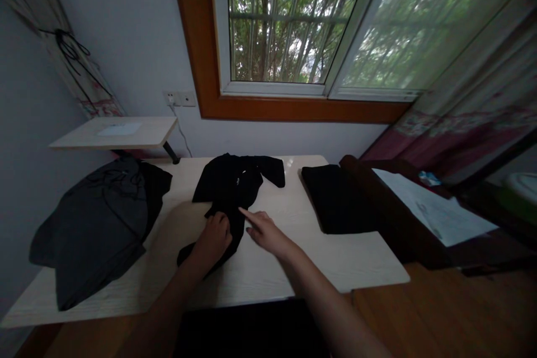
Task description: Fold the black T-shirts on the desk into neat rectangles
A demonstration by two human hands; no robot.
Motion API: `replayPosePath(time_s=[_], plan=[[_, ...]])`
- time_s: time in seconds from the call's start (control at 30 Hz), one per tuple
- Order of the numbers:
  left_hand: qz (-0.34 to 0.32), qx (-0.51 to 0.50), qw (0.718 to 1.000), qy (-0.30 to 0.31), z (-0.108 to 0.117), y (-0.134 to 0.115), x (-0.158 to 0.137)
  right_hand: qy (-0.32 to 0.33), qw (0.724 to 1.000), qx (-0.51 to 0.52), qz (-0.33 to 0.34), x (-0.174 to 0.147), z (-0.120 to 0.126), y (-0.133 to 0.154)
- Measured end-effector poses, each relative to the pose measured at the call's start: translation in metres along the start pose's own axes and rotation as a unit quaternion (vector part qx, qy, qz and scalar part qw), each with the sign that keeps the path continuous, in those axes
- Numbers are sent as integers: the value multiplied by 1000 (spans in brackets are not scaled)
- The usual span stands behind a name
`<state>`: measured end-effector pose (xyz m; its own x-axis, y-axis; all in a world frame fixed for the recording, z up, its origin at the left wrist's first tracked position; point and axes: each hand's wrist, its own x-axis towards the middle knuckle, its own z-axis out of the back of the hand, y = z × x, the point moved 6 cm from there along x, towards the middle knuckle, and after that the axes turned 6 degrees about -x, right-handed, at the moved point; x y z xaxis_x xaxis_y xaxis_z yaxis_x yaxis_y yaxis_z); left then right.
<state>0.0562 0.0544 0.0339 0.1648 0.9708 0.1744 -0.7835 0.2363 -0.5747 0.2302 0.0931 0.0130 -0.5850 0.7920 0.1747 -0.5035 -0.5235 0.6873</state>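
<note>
A black shirt (pixel 229 182) with a small white mark lies loosely spread on the pale table (pixel 277 268), one sleeve reaching out to the right. My left hand (pixel 218 230) has its fingers curled down onto the lower part of the shirt, gripping the cloth; the fingertips are partly hidden. At the shirt's right edge, my right hand (pixel 265 229) has its index finger stretched out to the fabric and its thumb apart, holding nothing.
A dark grey garment (pixel 94 224) is heaped on the left. Folded black cloth (pixel 342 198) lies at the right end, beside a dark wooden piece of furniture (pixel 403 218) bearing a pale sheet (pixel 432 207). A small raised shelf (pixel 153 131) stands back left.
</note>
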Motion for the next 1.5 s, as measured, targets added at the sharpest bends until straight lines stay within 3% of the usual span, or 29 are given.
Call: replayPosePath(time_s=[0.17,0.33,0.43,0.53,0.63,0.7,0.8,0.87,0.93,1.0,1.1,1.2,1.3,1.4,1.5], plan=[[52,-211,972,-87,7,19,5,9,978,208,25,12,-10,6],[163,-415,883,-146,16,28,4,-77,930,359,-10,28,-17,-3],[155,-498,835,-174,31,13,6,-103,937,328,-57,32,-20,-6],[143,-551,799,-193,49,-4,12,-58,972,218,-71,32,-22,3],[128,-601,759,-215,64,-16,21,-51,977,188,-88,32,-20,13],[128,-650,716,-222,68,-19,27,-56,959,260,-101,35,-23,18],[145,-710,652,-224,66,-19,33,-49,896,424,-124,42,-38,24],[149,-720,640,-224,65,-17,33,-58,853,500,-135,46,-45,26],[146,-718,643,-225,67,-14,32,-84,829,536,-138,47,-45,25],[146,-716,640,-237,71,-6,30,-106,820,543,-143,45,-38,23],[158,-711,629,-272,81,13,26,-125,832,519,-152,38,-12,17],[150,-676,660,-292,94,30,23,-157,864,451,-158,26,31,11],[143,-576,751,-289,102,37,17,-210,906,335,-150,5,84,9],[159,-437,859,-213,98,31,9,-243,925,253,-149,-22,129,11],[133,-325,931,-101,88,15,5,-218,932,258,-133,-44,154,11]])
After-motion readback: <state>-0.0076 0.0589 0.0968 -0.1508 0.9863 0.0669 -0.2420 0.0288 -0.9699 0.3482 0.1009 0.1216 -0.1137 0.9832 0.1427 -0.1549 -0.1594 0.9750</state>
